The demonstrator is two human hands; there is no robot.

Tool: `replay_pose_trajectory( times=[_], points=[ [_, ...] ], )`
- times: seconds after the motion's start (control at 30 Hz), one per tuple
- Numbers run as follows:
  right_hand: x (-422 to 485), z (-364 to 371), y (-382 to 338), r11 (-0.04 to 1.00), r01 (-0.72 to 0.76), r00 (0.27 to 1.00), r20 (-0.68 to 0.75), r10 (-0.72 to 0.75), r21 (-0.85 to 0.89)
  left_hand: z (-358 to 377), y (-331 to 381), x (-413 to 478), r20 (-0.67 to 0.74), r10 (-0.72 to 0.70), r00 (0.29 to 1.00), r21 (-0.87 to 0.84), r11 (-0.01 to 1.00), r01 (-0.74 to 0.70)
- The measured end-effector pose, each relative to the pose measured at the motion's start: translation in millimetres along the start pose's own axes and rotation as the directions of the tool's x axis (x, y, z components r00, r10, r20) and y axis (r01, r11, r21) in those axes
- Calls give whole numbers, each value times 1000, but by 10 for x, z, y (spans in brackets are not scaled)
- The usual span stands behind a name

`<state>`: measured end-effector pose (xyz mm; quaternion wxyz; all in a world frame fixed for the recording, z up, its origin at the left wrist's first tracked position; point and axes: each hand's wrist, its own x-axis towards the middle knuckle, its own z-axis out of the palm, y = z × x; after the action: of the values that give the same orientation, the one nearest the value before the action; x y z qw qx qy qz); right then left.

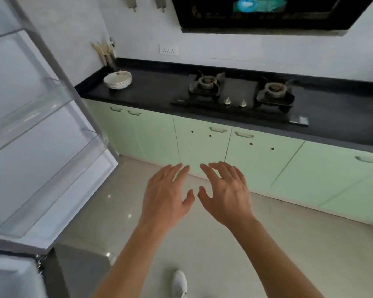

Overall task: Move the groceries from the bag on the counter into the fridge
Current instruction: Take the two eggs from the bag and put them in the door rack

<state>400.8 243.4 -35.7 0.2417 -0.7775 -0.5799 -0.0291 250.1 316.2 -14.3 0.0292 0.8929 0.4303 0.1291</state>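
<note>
My left hand (167, 193) and my right hand (226, 193) hover side by side above the floor, palms down, fingers spread and holding nothing. The fridge door (41, 134) stands swung open at the left, and its clear door shelves hold nothing that I can see. The black counter (159, 91) runs across the back. No bag and no groceries show in this view.
A two-burner gas stove (239, 93) sits on the counter, with a stack of white bowls (117, 80) and a chopstick holder (110, 59) at its left end. Pale green cabinets (202, 147) run below. My white shoe (179, 283) is on the tiled floor.
</note>
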Motion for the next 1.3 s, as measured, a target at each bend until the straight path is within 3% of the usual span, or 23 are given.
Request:
replay_pose_trajectory(
  times=[0.2,0.57,0.93,1.3],
  points=[
    [-228,-289,509,970,-216,976,-67,209,-109,179,536,345,51,220,974,-72,974,-217],
    [-442,-469,651,815,-536,843,-194,502,-221,431,939,841,101,568,817,-192,817,-544],
    [-1051,-623,738,583,-784,621,-290,728,-213,662,1475,804,113,769,629,-327,627,-707],
    [-1469,-899,1502,476,-865,499,-359,789,-157,902,2527,775,101,862,496,-314,501,-806]
  ],
)
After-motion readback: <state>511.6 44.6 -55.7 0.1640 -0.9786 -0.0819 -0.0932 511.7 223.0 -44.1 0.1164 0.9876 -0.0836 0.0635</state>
